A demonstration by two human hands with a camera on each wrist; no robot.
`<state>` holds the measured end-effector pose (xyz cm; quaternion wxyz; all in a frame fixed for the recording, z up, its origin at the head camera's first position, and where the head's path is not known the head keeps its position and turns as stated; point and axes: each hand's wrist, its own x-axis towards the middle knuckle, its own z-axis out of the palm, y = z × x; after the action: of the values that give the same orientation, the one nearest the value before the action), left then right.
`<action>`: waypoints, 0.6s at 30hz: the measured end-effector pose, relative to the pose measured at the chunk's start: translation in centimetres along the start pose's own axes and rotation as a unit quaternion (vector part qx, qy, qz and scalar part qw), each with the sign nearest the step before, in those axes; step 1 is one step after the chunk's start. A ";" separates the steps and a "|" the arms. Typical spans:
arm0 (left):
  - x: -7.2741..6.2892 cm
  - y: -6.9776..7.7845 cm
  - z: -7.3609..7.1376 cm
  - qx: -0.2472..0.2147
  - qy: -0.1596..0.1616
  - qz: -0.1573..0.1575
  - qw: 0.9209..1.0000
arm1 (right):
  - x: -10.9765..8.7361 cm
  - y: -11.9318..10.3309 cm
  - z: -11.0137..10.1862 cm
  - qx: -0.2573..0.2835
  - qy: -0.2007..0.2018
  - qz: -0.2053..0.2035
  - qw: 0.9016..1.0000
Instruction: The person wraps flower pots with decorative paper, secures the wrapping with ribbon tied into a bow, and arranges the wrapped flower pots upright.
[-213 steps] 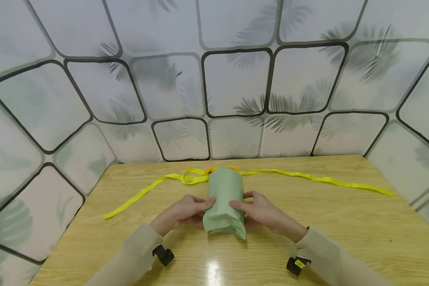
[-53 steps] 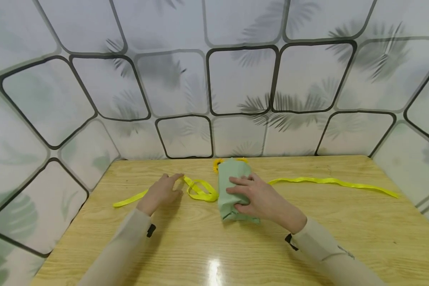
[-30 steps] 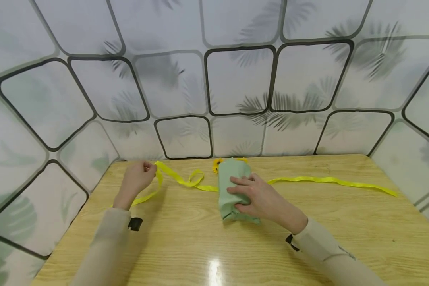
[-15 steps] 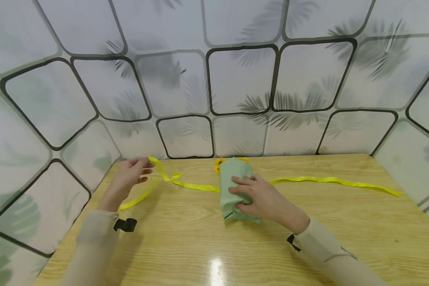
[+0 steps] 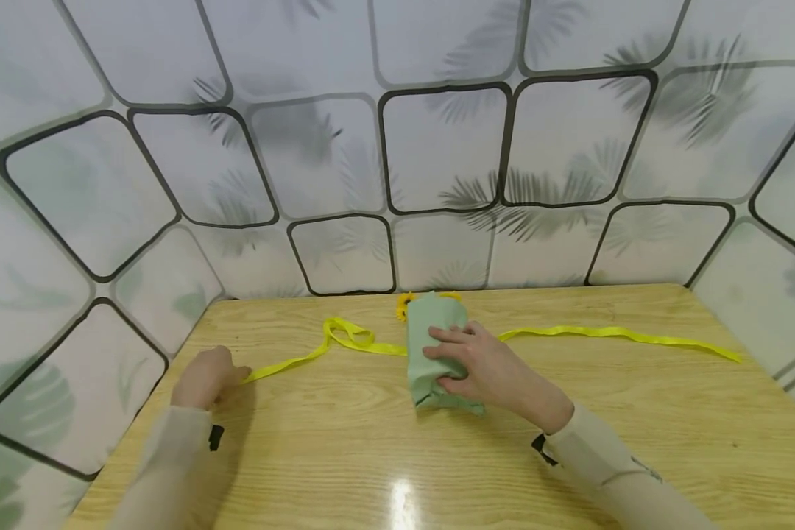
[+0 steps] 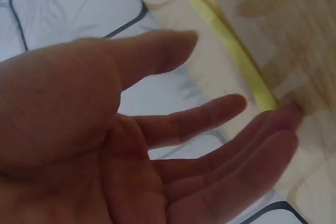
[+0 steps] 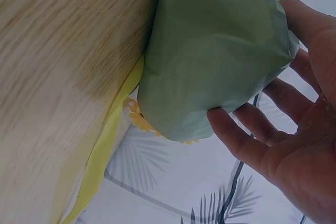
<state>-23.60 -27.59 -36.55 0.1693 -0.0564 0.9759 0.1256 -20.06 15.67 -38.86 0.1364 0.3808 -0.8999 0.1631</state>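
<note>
A parcel wrapped in pale green paper lies on the table, its folded end toward me. My right hand rests on top of it with spread fingers, which touch the paper in the right wrist view. A yellow ribbon runs out from both sides of the parcel; what lies beneath the parcel is hidden. On the left the ribbon forms a loose loop, then stretches toward my left hand. In the left wrist view, that hand's thumb stands apart from loosely extended fingers, and the ribbon meets the fingertips.
Yellow sunflower heads peek out behind the parcel's far end. The wooden table backs onto a patterned fabric wall, which also closes in the left and right sides.
After lifting and drawing the ribbon leftward, my left hand has come down nearer me at its left end. The ribbon now lies longer and lower there. My right hand stays on the parcel.
</note>
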 end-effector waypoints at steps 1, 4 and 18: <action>0.0 -0.1 0.3 -0.002 0.008 -0.007 1.000 | 0.0 0.0 0.0 0.000 0.000 0.000 1.000; 0.4 -0.2 1.0 0.007 0.042 -0.004 0.999 | 0.0 0.0 0.0 -0.002 0.001 -0.003 1.000; 2.1 2.3 1.4 -0.190 0.189 0.095 0.959 | -0.1 0.1 0.2 -0.004 -0.002 -0.001 1.000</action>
<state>-25.46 -25.20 -37.99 -0.0447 -0.0173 0.9493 0.3108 -20.12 15.66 -39.10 0.1365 0.3817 -0.9003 0.1583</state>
